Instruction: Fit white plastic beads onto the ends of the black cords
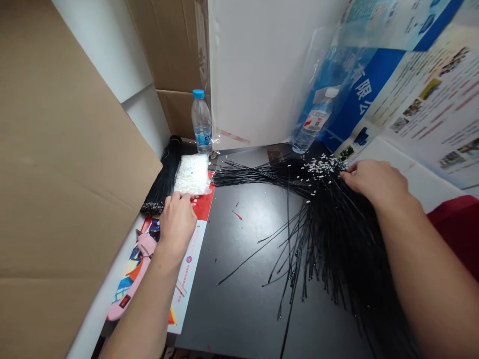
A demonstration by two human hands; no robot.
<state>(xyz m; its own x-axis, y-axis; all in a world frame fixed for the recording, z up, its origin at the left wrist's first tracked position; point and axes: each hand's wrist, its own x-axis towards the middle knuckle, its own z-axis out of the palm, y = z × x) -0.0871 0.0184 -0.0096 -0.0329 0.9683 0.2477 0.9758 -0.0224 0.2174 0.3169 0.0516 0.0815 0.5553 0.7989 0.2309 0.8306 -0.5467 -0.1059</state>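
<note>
Left hand: I am holding my left hand [177,223] low, near the middle left, with the fingers curled a bit and the tips touching the bottom edge of a clear bag of little white bits [192,174]. I cannot tell if the fingers are pinching it

Right hand: I am reaching my right hand [374,183] out on the right, with the fingers close together. The fingertips are at a big bunch of thin black wires with white tips [329,219]. I cannot tell if they are pinching any wires

Black wires: The bunch is lying across the middle right of a dark table [239,279], and the long ends are hanging down toward the bottom of the view. The white tips are crowding together at the top of the bunch

Left side of the table: A second black bunch [163,182] is lying just behind the bag, and both are sitting on a red and white paper sheet [187,269]. A pink cloth thing [134,279] is lying on the sheet near my left arm

Back of the table: A water bottle with a blue cap [202,122] is standing upright at the top middle, and a second bottle [312,124] is leaning inside a clear plastic bag

Table top: Tiny red bits [236,215] are lying near the middle

Edges: A big brown cardboard sheet [67,164] is leaning up on the left, and a blue and white poster [422,89] is hanging at the upper right
</note>
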